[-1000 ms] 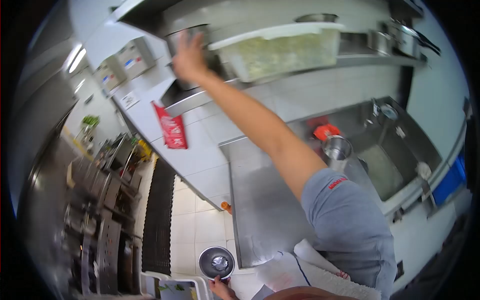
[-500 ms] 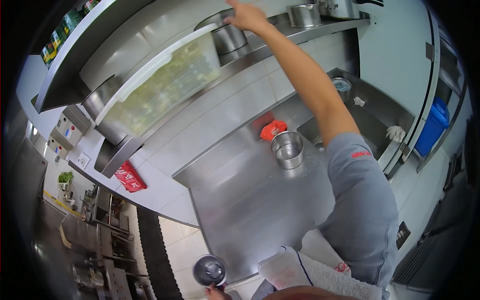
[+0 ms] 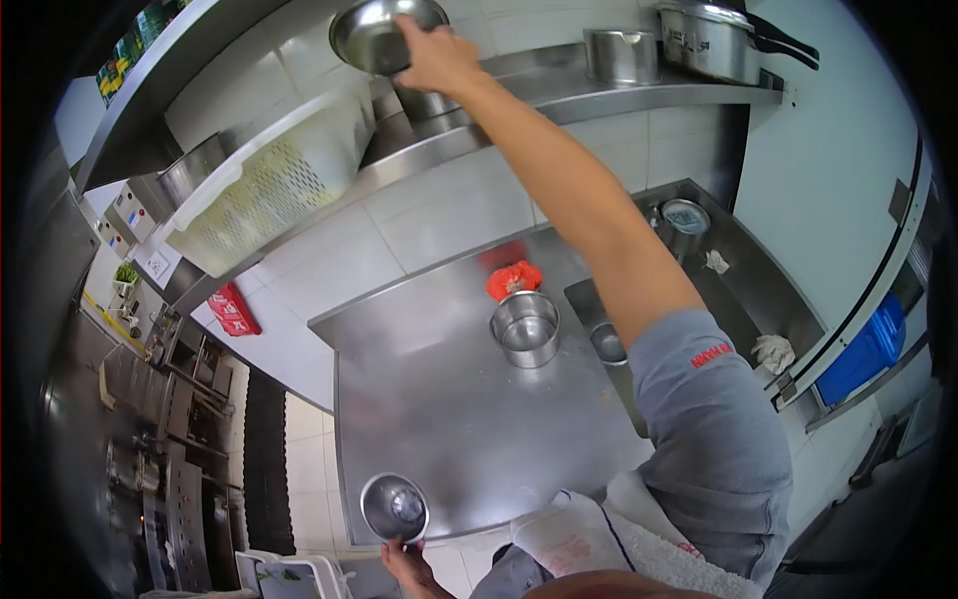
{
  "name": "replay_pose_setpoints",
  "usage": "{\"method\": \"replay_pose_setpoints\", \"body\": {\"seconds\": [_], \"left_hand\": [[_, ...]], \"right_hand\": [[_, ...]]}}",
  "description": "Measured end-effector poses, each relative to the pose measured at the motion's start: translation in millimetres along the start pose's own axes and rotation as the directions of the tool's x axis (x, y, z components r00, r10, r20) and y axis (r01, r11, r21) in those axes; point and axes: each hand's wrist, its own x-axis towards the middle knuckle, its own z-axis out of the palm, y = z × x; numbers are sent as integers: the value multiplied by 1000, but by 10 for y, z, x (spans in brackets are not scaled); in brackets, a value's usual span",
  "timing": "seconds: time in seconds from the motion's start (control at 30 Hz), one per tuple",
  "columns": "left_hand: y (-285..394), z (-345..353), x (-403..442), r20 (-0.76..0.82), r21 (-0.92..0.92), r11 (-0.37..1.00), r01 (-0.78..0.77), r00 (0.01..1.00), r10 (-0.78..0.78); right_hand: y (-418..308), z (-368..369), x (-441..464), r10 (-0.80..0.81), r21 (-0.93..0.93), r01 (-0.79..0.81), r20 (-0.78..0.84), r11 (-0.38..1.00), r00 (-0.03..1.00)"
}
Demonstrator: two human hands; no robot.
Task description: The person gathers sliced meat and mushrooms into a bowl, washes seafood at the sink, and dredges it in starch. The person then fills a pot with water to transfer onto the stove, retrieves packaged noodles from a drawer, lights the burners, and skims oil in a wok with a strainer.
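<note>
High above the steel shelf, my right hand [image 3: 439, 62] grips the rim of a shiny metal bowl [image 3: 374, 35], which is tilted toward me, its inside facing me. Low at the front left of the counter, my left hand [image 3: 407, 564] holds a smaller metal bowl [image 3: 394, 506] by its lower edge. Something shiny shows in that bowl, but I cannot tell if it is contents or reflection. Beneath the raised bowl, a metal pot [image 3: 427, 103] stands on the shelf, partly hidden. Beside it is a white perforated basket [image 3: 264, 190].
On the steel counter [image 3: 429, 409] stands a metal pot [image 3: 525, 329] near a red bundle [image 3: 514, 281]. The sink [image 3: 738, 299] lies to the right. A pressure cooker [image 3: 709, 42] and another pot [image 3: 621, 56] occupy the shelf, whose edge [image 3: 559, 110] juts over the counter.
My right hand has lifted a metal bowl from the shelf area, moving left. My left hand's bowl now appears over the counter's corner. The whole view has shifted.
</note>
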Motion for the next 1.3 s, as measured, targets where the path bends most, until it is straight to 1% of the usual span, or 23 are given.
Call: {"method": "replay_pose_setpoints", "body": {"seconds": [0.03, 0.1, 0.17, 0.2, 0.27, 0.33, 0.37, 0.43, 0.5, 0.57, 0.6, 0.67, 0.7, 0.77, 0.8, 0.87, 0.93, 0.97, 1.0, 1.03, 1.07, 1.17, 1.3], "left_hand": [[76, 26, -56, -4, 5, 1000, -2, 1000, 2], [201, 79, -169, 108, 12, 995, -99, 989, 97], [211, 24, -228, 90, -13, 991, -134, 987, 134], [243, -5, -283, 82, -16, 988, -154, 985, 154], [254, -128, -339, 33, -26, 985, -171, 985, 171], [274, -288, -451, -18, -32, 988, -154, 988, 153], [242, -381, -542, -63, -33, 992, -122, 991, 120], [109, -627, -575, -181, -54, 995, -85, 981, 74], [-97, -983, -422, -192, -80, 993, -92, 978, 75], [-226, -1120, -301, -223, -63, 993, -102, 971, 86], [-259, -1166, -271, -236, -30, 994, -104, 967, 94], [-314, -1177, -207, -240, 59, 992, -116, 963, 127], [-330, -1202, -195, -223, 134, 982, -129, 962, 157], [-361, -1245, -137, -145, 384, 903, -194, 953, 267], [-362, -1261, -118, -95, 510, 826, -241, 939, 332], [-343, -1228, -88, -27, 636, 719, -281, 923, 385], [-218, -923, -151, -132, 307, 922, -237, 948, 288], [-100, -724, -217, -194, -61, 983, -172, 968, 157], [37, -543, -338, -122, -97, 986, -132, 985, 120], [23, -503, -349, -122, -92, 987, -129, 986, 118], [-4, -477, -325, -121, -73, 991, -112, 987, 103], [18, -380, -401, -97, -106, 992, -69, 994, 59], [-65, -446, -400, -68, -110, 994, 0, 998, -8]], "right_hand": [[-86, 33, 25, 1, -1, -1, 6, 1000, 1000], [-138, 21, 56, -11, 4, 11, 11, 1000, 1000], [-119, -7, 153, 235, 187, -202, -171, 961, 957], [5, 86, 306, 301, 158, -276, -161, 948, 940], [134, 33, 301, 241, -228, -339, -369, 913, 898], [303, -13, 334, 233, -156, -240, -60, 958, 971], [450, 110, 441, 211, -148, -217, -57, 965, 976], [692, 306, 588, -13, -35, 18, 133, 999, 991], [711, 218, 515, -72, -51, 76, 89, 996, 993], [695, -2, 435, -57, -185, 36, -110, 982, 992], [782, -60, 408, -56, -184, 34, -114, 982, 992], [946, -183, 358, 79, -380, -61, 33, 923, 996], [1021, -185, 324, 80, -383, -61, 32, 922, 996], [1161, -175, 249, 62, -517, 67, 228, 854, 972], [1152, -166, 208, 63, -522, 66, 227, 850, 972], [968, -83, 91, 1, -580, 97, 166, 809, 986], [629, -54, -47, -170, -520, 242, 182, 820, 968], [577, 7, -9, -167, -522, 241, 185, 818, 968], [574, 100, 43, -104, -355, 187, 241, 916, 965], [590, 167, 77, -52, -177, 110, 305, 978, 951], [614, 236, 84, -140, -166, 183, 244, 969, 960], [677, 186, 65, -238, -185, 293, 272, 938, 933], [754, 56, -69, -284, -233, 348, 268, 908, 921]]}}
